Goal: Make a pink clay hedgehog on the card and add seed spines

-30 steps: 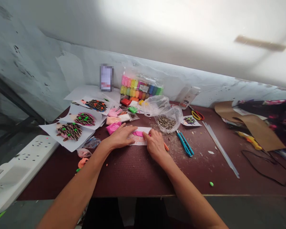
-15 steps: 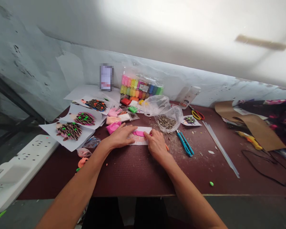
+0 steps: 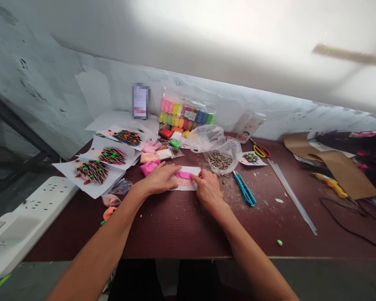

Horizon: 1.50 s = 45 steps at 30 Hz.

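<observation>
A small white paper card (image 3: 192, 187) with reddish printed marks lies on the table, a flattened strip of pink clay (image 3: 184, 175) across its upper part. My left hand (image 3: 159, 178) rests flat over the card's left end, fingers stretched out and thumb apart. At the right end, my right hand (image 3: 209, 187) presses one digit onto the pink clay; its other fingers are laid over the card's edge, partly hidden. Close behind my left hand sits a bright pink lump of clay in wrapping (image 3: 149, 167). A clear bag of striped seeds (image 3: 219, 160) lies beyond my right hand.
Several seed-covered hedgehog pictures (image 3: 92, 170) lie at left, above a white power strip (image 3: 47, 196). Packs of coloured clay (image 3: 188, 115) lean on the wall. A teal utility knife (image 3: 245, 189), scissors (image 3: 260, 150), clear sticks (image 3: 293, 196) and a yellow glue gun (image 3: 332, 185) are to the right.
My right hand has shifted very slightly along the pink clay. My left hand stays on the card. The whole view has moved a little.
</observation>
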{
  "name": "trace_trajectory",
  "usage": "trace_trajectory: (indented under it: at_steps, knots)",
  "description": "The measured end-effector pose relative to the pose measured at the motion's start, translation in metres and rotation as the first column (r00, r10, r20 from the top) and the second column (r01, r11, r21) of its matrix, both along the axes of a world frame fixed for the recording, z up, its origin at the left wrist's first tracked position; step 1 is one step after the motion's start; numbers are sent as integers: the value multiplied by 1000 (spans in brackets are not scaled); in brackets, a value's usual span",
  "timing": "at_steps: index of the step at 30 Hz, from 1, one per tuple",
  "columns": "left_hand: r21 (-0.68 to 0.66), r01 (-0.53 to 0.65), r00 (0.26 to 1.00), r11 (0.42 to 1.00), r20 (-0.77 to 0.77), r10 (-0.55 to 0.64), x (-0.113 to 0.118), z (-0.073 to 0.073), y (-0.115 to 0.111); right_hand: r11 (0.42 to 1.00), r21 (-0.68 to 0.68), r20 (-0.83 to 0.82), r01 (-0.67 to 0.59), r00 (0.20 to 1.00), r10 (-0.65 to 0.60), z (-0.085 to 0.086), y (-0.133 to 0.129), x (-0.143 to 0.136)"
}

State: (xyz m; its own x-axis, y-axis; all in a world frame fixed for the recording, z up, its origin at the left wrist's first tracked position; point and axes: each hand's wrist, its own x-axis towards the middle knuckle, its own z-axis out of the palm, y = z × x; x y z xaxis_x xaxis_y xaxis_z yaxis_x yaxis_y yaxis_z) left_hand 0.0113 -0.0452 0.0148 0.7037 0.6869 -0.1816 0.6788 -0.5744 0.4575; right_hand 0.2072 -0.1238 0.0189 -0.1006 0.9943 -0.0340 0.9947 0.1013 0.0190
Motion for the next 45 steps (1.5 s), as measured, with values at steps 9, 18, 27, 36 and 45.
trace_trajectory:
  at_steps: [9,18,27,36,45]
  knots:
    - [15,11,1000,1000,24,-11,-1,-4,2,1000,3,35,-17,999,16,4,-3,-5]
    - [40,9,998,999,56,-12,-2,-9,3,988,62,-21,-144,989,146,-8,-2,-11]
    - [19,7,996,1000,93,-9,-2,-5,3,987,63,-73,-151,985,155,-12,-2,-13]
    - [-22,2,989,1000,146,1,-5,-7,7,982,120,-113,-144,981,158,-13,-2,-14]
    - [-10,-2,995,1000,101,3,-3,-6,6,989,75,-66,-131,988,136,-14,6,-17]
